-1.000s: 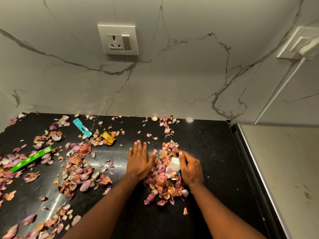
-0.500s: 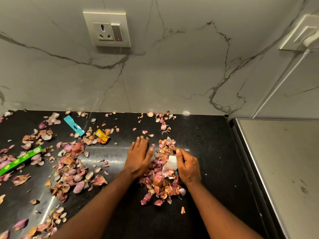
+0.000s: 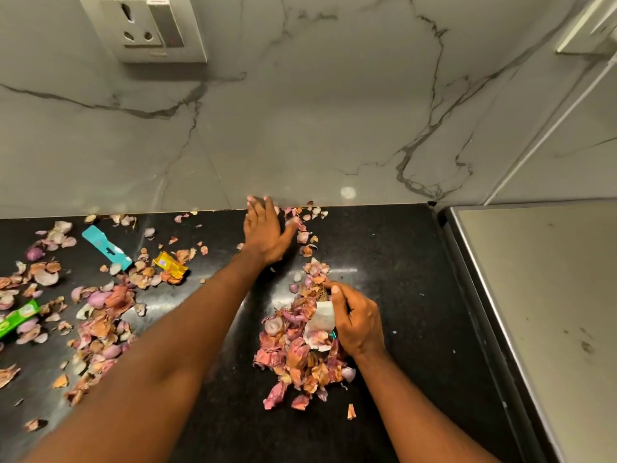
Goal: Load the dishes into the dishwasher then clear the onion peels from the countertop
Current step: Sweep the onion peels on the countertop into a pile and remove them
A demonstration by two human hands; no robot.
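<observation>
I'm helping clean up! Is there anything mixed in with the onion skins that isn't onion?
Yes. Three wrappers lie among the onion peels on the left of the black countertop: a teal packet, a yellow wrapper and a green wrapper at the left edge. A white scrap also sits in the pile by the right hand.

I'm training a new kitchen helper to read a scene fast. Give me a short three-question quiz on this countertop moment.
1. True or false: the left hand lies flat, reaching to the marble wall.
2. What does the right hand hold? A) white scrap B) green wrapper C) sponge
3. Fill in: the yellow wrapper lies on the person's ____ side of the gathered peel pile.

Key: 1 true. 2 A, the white scrap. 3 left.
</observation>
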